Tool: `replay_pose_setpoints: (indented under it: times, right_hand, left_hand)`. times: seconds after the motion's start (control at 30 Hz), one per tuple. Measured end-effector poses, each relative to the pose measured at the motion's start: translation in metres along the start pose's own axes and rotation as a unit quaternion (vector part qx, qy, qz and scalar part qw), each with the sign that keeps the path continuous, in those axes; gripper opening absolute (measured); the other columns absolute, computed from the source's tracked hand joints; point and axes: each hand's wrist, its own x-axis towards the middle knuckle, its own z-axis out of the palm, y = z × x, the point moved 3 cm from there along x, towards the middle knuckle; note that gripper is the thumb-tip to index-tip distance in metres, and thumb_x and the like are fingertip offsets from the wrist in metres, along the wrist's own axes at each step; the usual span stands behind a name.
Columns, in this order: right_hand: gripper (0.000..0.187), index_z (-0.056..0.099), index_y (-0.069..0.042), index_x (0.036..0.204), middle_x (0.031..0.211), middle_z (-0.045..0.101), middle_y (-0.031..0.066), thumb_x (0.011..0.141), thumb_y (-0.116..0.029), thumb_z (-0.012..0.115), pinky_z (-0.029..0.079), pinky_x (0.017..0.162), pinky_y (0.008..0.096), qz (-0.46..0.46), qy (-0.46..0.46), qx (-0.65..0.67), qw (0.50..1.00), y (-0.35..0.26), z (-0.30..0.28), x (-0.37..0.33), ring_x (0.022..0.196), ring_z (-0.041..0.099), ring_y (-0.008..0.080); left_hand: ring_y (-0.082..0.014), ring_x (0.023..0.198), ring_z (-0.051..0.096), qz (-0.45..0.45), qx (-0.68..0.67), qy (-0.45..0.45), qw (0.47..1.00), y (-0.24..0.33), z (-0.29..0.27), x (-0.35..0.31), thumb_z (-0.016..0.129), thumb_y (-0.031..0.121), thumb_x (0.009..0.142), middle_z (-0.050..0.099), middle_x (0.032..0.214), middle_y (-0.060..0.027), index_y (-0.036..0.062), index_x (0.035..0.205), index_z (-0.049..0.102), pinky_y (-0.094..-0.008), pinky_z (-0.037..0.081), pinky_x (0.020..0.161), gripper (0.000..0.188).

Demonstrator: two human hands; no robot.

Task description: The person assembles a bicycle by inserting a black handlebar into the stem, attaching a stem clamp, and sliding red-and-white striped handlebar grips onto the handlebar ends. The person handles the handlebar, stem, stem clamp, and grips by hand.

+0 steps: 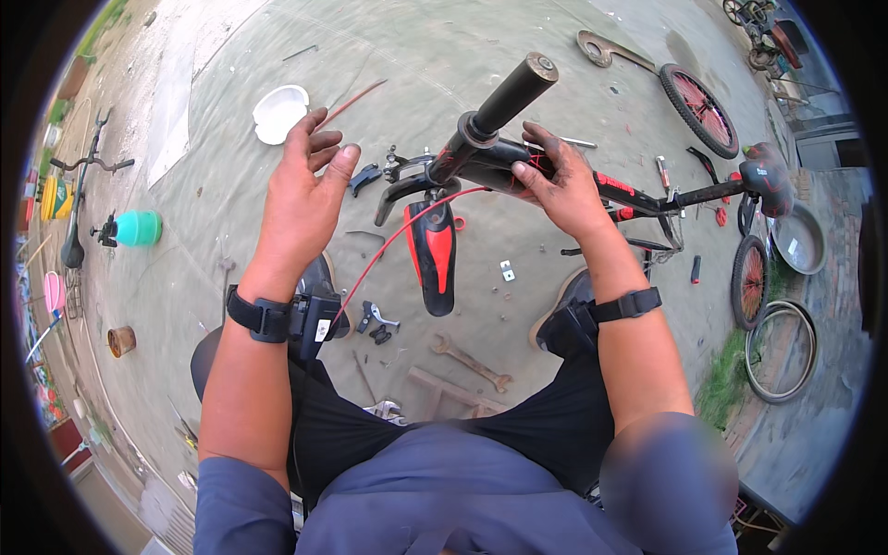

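While right hand [566,185] touches frame [622,191], left hand [307,185] raised, half-curled

Black and red right in front of me: it's a black bicycle frame [629,192] with red markings, a bright red cable [393,239], and a mudguard [431,254] mixing red with black! My shirt [453,490] comes up dusky blue, my trousers [546,407] plain black. And there, white dish [270,118], sea-green bottle [139,228], rust-brown wrench [472,361], and a wheel [700,111] showing red spokes inside black rubber!
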Motion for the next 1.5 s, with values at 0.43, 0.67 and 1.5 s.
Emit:
replay_pose_setpoints:
  times: [0.43, 0.67, 1.5]
  right_hand:
    - [0.059, 0.061, -0.013, 0.143, 0.124, 0.070, 0.0125, 0.090, -0.036, 0.076, 0.045, 0.106, 0.0458, -0.046, 0.001, -0.050, 0.998, 0.000, 0.000, 0.002, 0.116, 0.062, 0.0340]
    - [0.057, 0.062, -0.012, 0.141, 0.117, 0.069, 0.0132, 0.090, -0.036, 0.075, 0.044, 0.104, 0.0466, -0.047, 0.003, -0.052, 0.998, 0.001, 0.000, 0.001, 0.113, 0.061, 0.0349]
    - [0.051, 0.065, -0.016, 0.136, 0.115, 0.069, 0.0096, 0.090, -0.036, 0.076, 0.042, 0.102, 0.0471, -0.037, -0.002, -0.073, 0.997, -0.005, 0.000, -0.002, 0.109, 0.060, 0.0340]
  left_hand:
    - [-0.0399, 0.126, 0.060, -0.044, 0.231, -0.198, 0.951, -0.059, 0.012, -0.026, 0.074, 0.020, 0.091, 0.062, 0.136, -0.0220, 0.0021, 0.142, 0.054, -0.0442, 0.049, 0.107, 0.058]
    - [-0.0415, 0.125, 0.059, -0.059, 0.233, -0.217, 0.946, -0.076, 0.068, -0.011, 0.070, 0.018, 0.094, 0.060, 0.138, -0.0229, 0.0032, 0.141, 0.054, -0.0460, 0.049, 0.105, 0.052]
    - [-0.0421, 0.102, 0.067, -0.008, 0.230, -0.164, 0.959, -0.096, 0.092, -0.007, 0.071, 0.037, 0.096, 0.066, 0.114, -0.0206, -0.0001, 0.123, 0.065, -0.0495, 0.054, 0.086, 0.046]
